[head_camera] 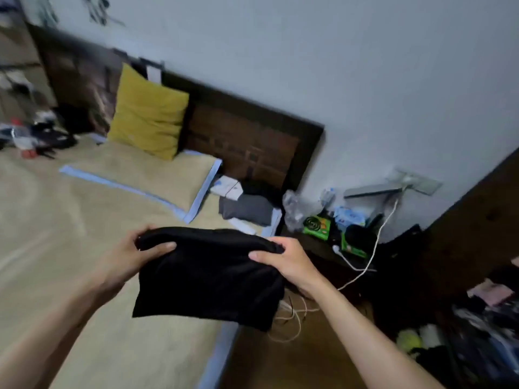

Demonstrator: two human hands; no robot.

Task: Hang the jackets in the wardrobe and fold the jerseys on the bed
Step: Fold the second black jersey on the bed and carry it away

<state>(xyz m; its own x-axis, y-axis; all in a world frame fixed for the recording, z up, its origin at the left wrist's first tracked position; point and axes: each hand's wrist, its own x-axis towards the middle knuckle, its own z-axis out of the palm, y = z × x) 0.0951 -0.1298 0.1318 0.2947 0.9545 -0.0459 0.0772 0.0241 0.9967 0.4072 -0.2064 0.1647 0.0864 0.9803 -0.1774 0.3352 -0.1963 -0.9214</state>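
A black jersey (207, 279), folded into a thick rectangle, hangs in the air over the right edge of the bed (70, 248). My left hand (132, 256) grips its upper left corner, thumb on top. My right hand (286, 262) grips the upper right corner. The lower half of the cloth droops free. The bed has a beige mat with a blue border. No wardrobe or jacket can be told apart in this blurred view.
A yellow cushion (148, 113) leans on the dark wooden headboard (252, 141). Grey folded cloth (247, 209) lies by the flat pillow (146, 175). A cluttered nightstand (337, 234) with cables stands right of the bed. Clothes are piled at the right (483, 318) and far left (42, 133).
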